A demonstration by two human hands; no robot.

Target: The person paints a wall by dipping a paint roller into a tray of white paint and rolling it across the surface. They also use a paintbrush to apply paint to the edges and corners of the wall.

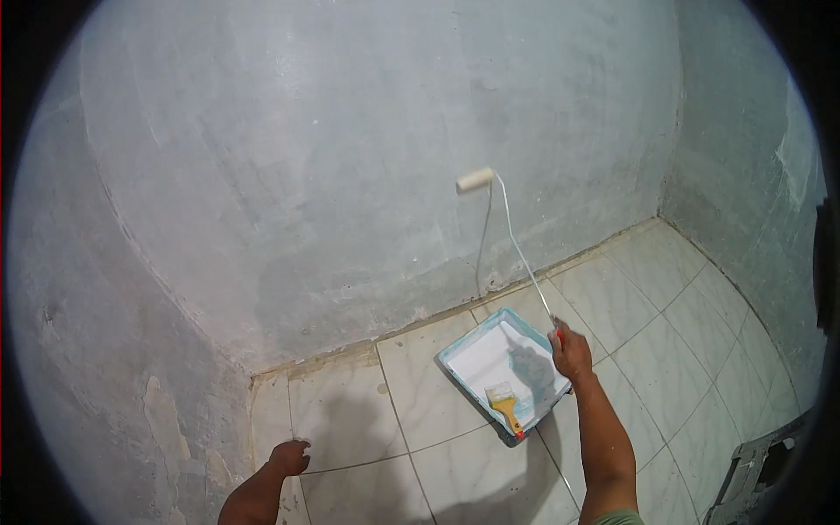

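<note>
Paint roller (475, 181): off-white cylindrical cover, slightly blurred, lying at a slant; long, thin, pale metal frame, bent near the cover; red showing at the grip. Position: raised in front of the grey, patchy wall (350, 157), cover beyond the tray; contact with wall cannot be told. Right hand (573, 353) clasped round the grip. Left hand (290, 457) low over the tiled floor (341, 420), fingers bent; how tightly, cannot tell. Blue-edged tray (457, 352) holds white paint; yellow-handled brush (505, 405) lies at its near corner.
</note>
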